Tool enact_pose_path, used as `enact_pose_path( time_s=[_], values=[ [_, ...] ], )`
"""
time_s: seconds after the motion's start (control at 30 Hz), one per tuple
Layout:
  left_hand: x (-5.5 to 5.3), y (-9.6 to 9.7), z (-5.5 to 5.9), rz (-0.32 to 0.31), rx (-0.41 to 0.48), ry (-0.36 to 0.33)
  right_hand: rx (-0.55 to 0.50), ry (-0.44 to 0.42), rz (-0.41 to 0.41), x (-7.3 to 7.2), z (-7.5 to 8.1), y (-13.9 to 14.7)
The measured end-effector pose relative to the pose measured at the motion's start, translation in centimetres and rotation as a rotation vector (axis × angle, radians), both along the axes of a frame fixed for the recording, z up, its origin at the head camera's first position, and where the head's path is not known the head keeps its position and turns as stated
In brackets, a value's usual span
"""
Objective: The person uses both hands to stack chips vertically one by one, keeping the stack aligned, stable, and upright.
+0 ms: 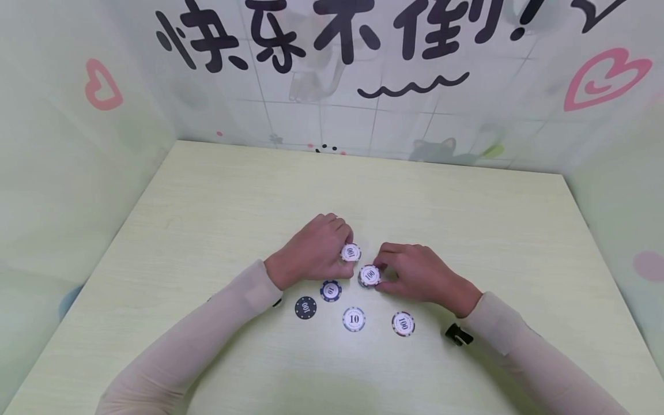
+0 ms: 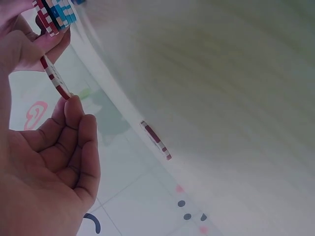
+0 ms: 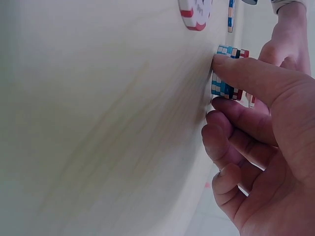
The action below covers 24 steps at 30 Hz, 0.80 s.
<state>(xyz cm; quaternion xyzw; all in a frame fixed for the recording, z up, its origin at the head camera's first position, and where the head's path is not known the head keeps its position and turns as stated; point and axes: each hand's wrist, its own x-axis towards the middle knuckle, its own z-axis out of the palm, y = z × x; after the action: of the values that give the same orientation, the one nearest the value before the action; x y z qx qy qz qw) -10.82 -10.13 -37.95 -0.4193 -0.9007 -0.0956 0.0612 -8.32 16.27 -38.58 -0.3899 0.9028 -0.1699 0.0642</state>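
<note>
My left hand (image 1: 324,248) pinches a white poker chip (image 1: 350,252) marked 100 between thumb and fingertips; its red and white edge shows in the left wrist view. Just right of it, my right hand (image 1: 417,274) grips the sides of a short stack of poker chips (image 1: 369,275), thumb on one side and fingers on the other. A white 100 chip tops the stack. Blue, black and red edges show in the stack (image 3: 224,89) in the right wrist view, where it stands on the table. The held chip is tilted and apart from the stack.
Nearer the person lie a black 100 chip (image 1: 305,308), a blue 10 chip (image 1: 331,291), a white 10 chip (image 1: 354,319) and a white 100 chip (image 1: 403,324). A red-edged chip (image 2: 155,140) lies beyond the left hand. Printed walls enclose the table (image 1: 259,196).
</note>
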Motion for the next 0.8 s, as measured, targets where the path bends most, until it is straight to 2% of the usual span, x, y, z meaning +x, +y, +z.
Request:
enact_pose_path(
  time_s=[0.4,0.8],
  values=[
    [0.11,0.29,-0.08,0.003,0.002,0.009,0.007,0.004,0.000,0.04,-0.09,0.00],
    [0.39,0.64,0.02,-0.021,0.019,0.007,-0.001,0.005,0.004,0.05,-0.06,-0.06]
  ],
)
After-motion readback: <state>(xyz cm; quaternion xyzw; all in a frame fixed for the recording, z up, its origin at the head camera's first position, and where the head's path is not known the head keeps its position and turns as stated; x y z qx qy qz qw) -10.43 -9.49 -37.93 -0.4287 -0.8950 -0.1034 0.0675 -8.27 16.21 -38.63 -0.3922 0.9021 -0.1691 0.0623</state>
